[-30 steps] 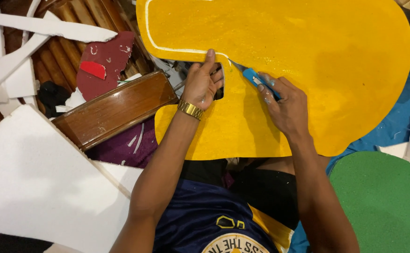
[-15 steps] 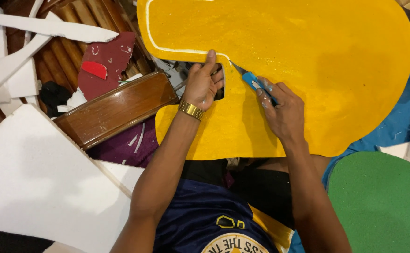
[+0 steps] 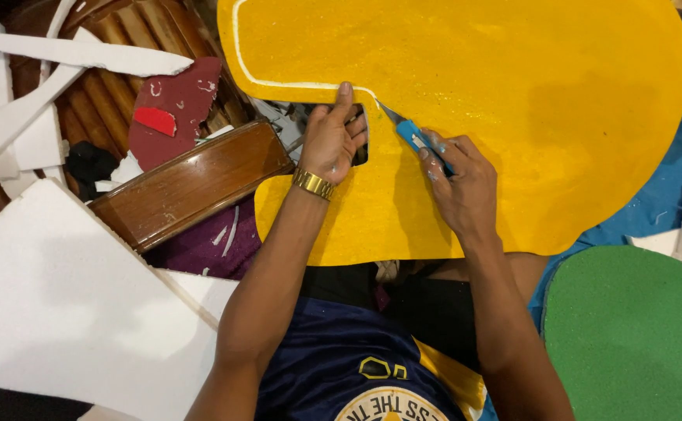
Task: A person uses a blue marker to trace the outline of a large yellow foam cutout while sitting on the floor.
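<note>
The yellow foam board (image 3: 497,101) fills the upper middle and right of the frame, lying flat over the person's lap; a white cut edge runs down its upper left side and turns right along a notch toward the middle. The right hand (image 3: 458,183) sits just right of centre, fingers curled tight around a blue cutter (image 3: 409,134); the cutter's long axis slants from lower right up to upper left, its blade tip meeting the board right at the end of that white line. The left hand (image 3: 333,140) lies just left of the blade, flat on the board beside the notch, index finger stretched up along the cut edge, the other fingers bent over the dark gap; a gold watch (image 3: 313,184) rings the wrist. So the blade points toward the left hand, and the two are near but apart; the thumb side of the left hand is the part closest to the tip, though whether the blade has bitten into the foam or only rests on it is hard to tell from here. Off to the left: a wooden box (image 3: 193,183), a red scrap (image 3: 173,109), white foam sheets (image 3: 60,304); lower right, a green board (image 3: 629,335).
</note>
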